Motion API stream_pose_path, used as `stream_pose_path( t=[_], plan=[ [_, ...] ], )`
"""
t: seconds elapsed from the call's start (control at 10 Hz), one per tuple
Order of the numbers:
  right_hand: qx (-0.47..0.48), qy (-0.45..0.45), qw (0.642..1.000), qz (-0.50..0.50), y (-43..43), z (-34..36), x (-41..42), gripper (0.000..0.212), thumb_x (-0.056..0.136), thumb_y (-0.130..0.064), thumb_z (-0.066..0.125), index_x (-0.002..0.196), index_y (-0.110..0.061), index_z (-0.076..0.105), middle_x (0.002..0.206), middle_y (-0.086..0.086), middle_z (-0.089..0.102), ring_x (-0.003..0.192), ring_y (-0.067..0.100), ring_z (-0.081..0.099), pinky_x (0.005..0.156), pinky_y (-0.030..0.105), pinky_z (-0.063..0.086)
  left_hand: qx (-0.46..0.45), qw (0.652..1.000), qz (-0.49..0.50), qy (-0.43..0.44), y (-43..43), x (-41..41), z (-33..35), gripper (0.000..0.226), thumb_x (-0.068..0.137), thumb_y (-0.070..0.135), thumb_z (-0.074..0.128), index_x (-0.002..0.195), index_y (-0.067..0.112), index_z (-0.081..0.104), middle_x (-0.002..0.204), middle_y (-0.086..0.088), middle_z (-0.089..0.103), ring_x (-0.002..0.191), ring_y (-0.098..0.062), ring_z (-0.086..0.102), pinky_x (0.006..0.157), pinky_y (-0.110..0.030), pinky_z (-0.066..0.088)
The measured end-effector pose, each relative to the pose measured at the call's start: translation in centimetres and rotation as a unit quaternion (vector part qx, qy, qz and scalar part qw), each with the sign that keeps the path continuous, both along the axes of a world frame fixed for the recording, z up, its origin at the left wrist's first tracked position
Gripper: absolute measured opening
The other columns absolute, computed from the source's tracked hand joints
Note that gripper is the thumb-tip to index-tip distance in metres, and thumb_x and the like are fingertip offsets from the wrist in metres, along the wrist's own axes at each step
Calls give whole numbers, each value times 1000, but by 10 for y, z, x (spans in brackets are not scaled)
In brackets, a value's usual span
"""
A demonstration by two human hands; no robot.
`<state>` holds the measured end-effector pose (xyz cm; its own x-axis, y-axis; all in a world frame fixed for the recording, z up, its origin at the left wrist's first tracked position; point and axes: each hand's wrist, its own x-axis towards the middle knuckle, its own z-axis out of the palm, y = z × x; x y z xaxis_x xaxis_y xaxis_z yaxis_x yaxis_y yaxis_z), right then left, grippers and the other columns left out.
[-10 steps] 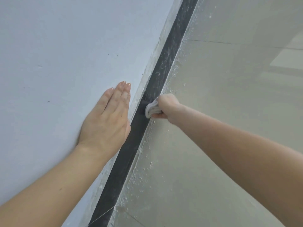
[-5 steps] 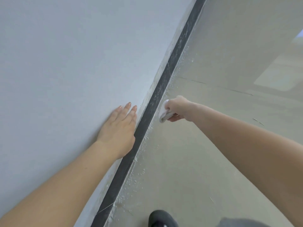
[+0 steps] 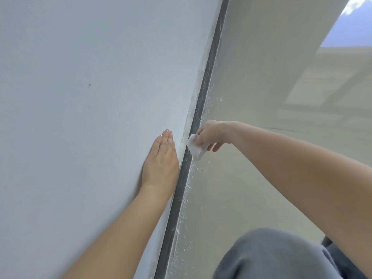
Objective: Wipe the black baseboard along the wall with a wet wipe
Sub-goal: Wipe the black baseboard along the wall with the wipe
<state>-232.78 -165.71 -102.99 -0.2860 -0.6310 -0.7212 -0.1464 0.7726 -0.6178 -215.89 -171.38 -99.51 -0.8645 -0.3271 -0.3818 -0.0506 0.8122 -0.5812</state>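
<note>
The black baseboard (image 3: 178, 198) runs as a thin dark strip from about 7 o'clock at the bottom edge of the view to 1 o'clock at the top, between the pale wall (image 3: 90, 97) on its 9 o'clock side and the beige floor (image 3: 231, 198) on its 3 o'clock side. Near the middle of the view, the right hand (image 3: 209, 133) grasps a crumpled white wet wipe (image 3: 195, 149), its fingers curled round the top of the wad. The wipe presses against the floor-side edge of the baseboard and hangs down toward 6 o'clock from the hand. The left hand (image 3: 161, 160) lies at 8 o'clock from the wipe, released and flat, palm on the wall. Its straight fingers lie together and point toward 12 o'clock, and its outer edge is just beside the baseboard's upper rim. White specks of debris (image 3: 188, 186) dot the floor close along the strip, at 6 o'clock from the wipe. A knee in grey cloth (image 3: 271, 256) fills the 5 o'clock corner, under the right forearm. A sunlit patch (image 3: 332, 87) falls on the floor at 2 o'clock.
</note>
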Motion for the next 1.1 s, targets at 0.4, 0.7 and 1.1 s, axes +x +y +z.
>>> stream_pose_path(
  t=[0.4,0.7,1.1],
  plan=[
    [-54,-188,969,-149,48,-129,30,28,90,-17,48,62,-14,51,49,-2,57,52,18,52,51,20,46,-111,992,-5,-63,-18,-68,-51,62,98,22,25,147,-4,-4,156,-17,-11,143,-32,-14,113,-43,-12],
    [23,-308,937,-162,21,-144,111,18,92,-15,45,77,-6,50,73,12,56,57,22,54,66,29,49,-144,987,40,-59,-13,-56,-49,68,101,25,26,144,-1,-19,153,-15,-26,141,-30,-23,109,-41,-18],
    [-24,-473,790,-389,-11,-143,55,25,92,8,33,74,-1,48,54,9,53,38,16,53,62,28,52,-175,983,-10,-47,-10,-33,-62,64,100,29,25,148,1,-7,157,-13,-11,144,-27,-7,111,-40,-9]
  ],
)
